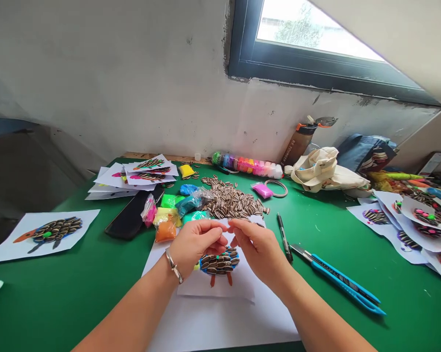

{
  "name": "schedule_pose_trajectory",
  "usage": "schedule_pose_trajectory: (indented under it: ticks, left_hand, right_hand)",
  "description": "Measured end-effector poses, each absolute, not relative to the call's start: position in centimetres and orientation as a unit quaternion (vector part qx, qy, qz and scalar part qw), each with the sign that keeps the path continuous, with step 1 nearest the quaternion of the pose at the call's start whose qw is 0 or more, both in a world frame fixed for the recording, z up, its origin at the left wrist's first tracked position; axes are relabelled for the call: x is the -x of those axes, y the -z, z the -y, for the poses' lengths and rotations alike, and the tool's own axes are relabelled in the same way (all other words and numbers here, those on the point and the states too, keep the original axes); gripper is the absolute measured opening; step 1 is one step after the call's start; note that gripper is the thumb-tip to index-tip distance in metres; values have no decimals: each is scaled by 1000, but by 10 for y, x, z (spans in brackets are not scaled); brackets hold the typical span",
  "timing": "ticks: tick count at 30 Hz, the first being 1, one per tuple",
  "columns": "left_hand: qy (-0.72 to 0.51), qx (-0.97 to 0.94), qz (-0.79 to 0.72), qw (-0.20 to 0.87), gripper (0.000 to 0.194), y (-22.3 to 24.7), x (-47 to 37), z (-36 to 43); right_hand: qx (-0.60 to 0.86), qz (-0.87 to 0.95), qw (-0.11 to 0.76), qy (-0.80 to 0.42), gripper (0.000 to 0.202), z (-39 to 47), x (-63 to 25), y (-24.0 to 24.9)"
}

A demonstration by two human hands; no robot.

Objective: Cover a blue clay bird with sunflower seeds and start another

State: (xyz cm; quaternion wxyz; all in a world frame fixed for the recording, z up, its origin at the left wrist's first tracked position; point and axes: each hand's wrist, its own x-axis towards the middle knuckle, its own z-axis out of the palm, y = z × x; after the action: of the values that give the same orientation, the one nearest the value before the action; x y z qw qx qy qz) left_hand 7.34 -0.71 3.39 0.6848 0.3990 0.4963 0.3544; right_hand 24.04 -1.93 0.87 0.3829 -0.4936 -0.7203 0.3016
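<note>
Evidently the reach across the green table (95, 303) is tight. At the left of the frame a loose card with a seed bird (55, 231) lies near the edge, where a sleeve or draught could shift it. In the middle, the left hand (193, 244) has its fingers curled and thumb drawn in, its tips meeting or almost meeting those of the bent-fingered right hand (259, 247); whether either pinches anything is too small to tell. Below them, at lower centre, the bird card (216, 292) lies on a white sheet (220, 325); a dropped wrist could smear or loosen its seeds if they are not firmly stuck. Right of centre, the cutter (346, 283) points its metal end towards the right forearm, so a careless sideways sweep might bring skin against it or roll the pen (284, 237). As for containers, clear packets left of centre hold soft coloured stuff, among them an orange packet (166, 231); upper centre has a long clear wrap (253, 166) filled with bright pieces. Further right stand a brownish bottle (297, 144), contents unclear, a slumped cloth bag (317, 171) and a blue bag (365, 151), their insides hidden.
</note>
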Motion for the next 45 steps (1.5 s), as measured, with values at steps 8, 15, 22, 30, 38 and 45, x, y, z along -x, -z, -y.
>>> schedule_pose_trajectory:
  ticks: [8,15,22,30,38,45]
  left_hand:
    - [-397,-418,-504,643,37,-22,-51,2]
    - [-400,-409,-509,643,39,-20,-51,2]
    - [-415,-437,-524,602,34,-21,-55,1]
    - [-432,-440,-540,572,38,-32,-51,2]
    - [-503,-414,-496,575,34,-57,-64,-11]
    - [-500,-423,-506,561,38,-35,-58,-14]
  right_hand:
    - [541,670,409,-301,18,16,-246,-11]
    - [524,685,380,-335,25,16,-246,-6]
    - [524,684,387,-328,15,17,-245,-9]
    - [530,705,355,-309,30,17,-244,-10]
    - [480,706,393,-341,23,19,-242,-10]
    - [533,698,353,-322,33,18,-244,-12]
